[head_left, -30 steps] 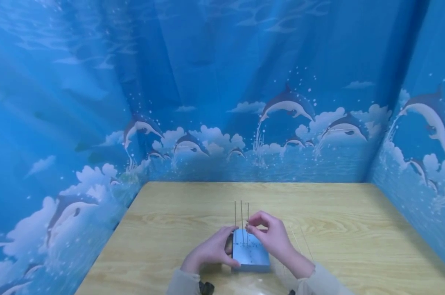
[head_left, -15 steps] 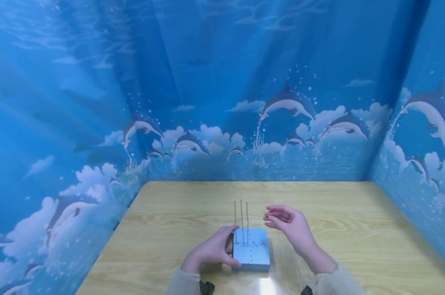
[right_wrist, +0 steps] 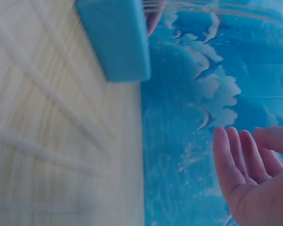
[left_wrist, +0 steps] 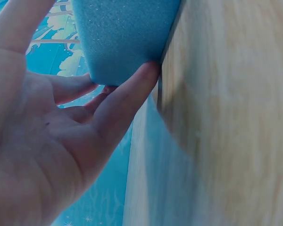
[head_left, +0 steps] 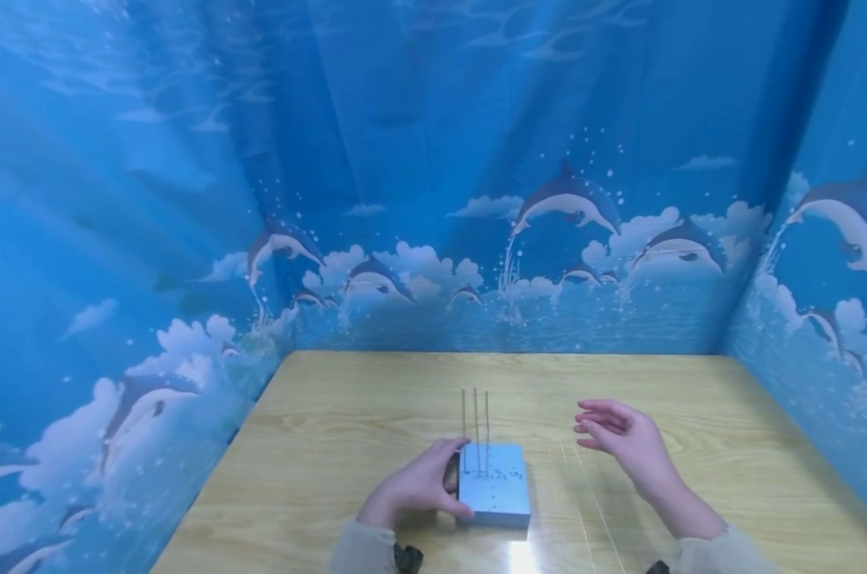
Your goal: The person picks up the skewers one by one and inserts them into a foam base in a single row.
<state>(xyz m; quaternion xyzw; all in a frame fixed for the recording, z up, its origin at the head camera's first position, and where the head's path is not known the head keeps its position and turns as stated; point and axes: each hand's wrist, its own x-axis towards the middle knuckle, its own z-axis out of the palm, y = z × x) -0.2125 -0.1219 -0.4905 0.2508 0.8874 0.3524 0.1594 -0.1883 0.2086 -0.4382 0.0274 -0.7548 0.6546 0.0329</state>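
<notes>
A light blue foam block (head_left: 496, 501) lies on the table, its top dotted with small holes. Three thin sticks (head_left: 476, 422) stand upright along its left part. My left hand (head_left: 422, 485) grips the block's left side, with thumb at the near corner and fingers at the far one. In the left wrist view, digits of the left hand (left_wrist: 61, 136) touch the block's end (left_wrist: 125, 42). My right hand (head_left: 634, 446) hovers to the right, fingers loosely bent and holding nothing. The right wrist view shows that hand (right_wrist: 259, 183) apart from the block (right_wrist: 120, 42).
Several thin pale sticks (head_left: 584, 522) lie on the wooden table (head_left: 347, 399) between the block and my right arm. Blurred sticks (right_wrist: 47, 89) also show in the right wrist view. A blue curtain (head_left: 419, 159) printed with dolphins surrounds the table.
My right hand has let go of the rightmost upright stick and moved right, away from the block. The left hand keeps its place on the block.
</notes>
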